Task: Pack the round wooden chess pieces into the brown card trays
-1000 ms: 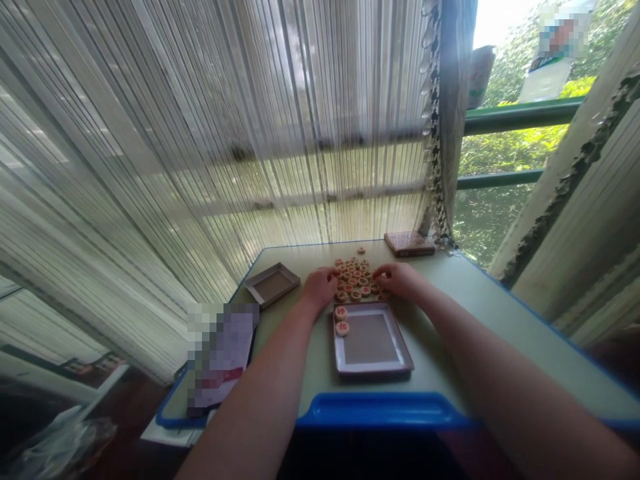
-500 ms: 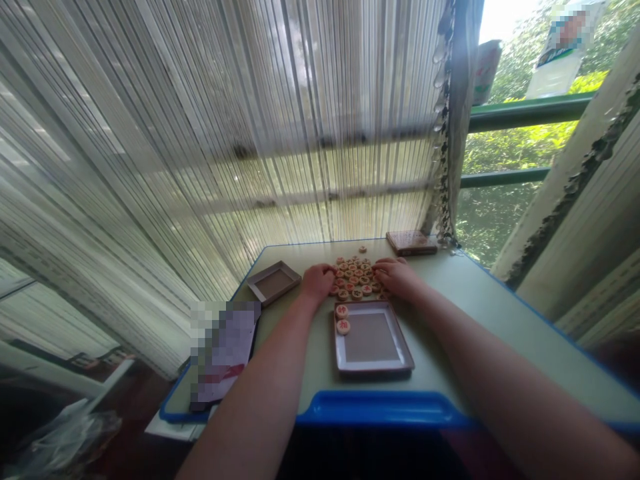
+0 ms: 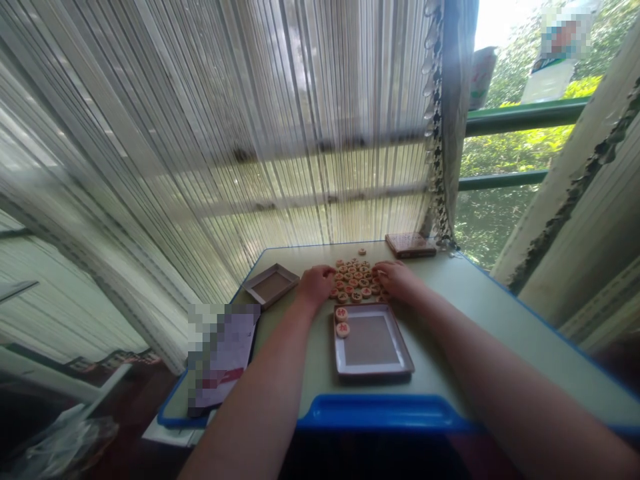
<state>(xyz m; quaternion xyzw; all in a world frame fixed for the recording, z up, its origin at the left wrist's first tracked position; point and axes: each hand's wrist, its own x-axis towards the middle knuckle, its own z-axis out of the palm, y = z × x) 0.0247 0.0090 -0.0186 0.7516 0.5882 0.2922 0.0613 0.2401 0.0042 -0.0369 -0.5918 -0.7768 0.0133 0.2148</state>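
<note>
A tight cluster of round wooden Chinese chess pieces lies on the table, red and dark characters showing on their tops. At its left edge rests my left hand, fingers bent towards the pieces and apparently holding none. My right hand lies along the right side of the cluster, its fingers stretched out beside the outer pieces. Close in front stands a shallow tray. Inside its upper left corner are two red-marked pieces, one piece behind another piece.
Left of the cluster is a second shallow tray or lid; a flat dark-edged object, partly pixelated, lies nearer. A brown box sits at the back right. One lone piece lies behind the cluster. Blue trim edges the table.
The view has shifted slightly. Both hands stay beside the cluster with hardly any movement, and the two pieces in the tray lie as before.
</note>
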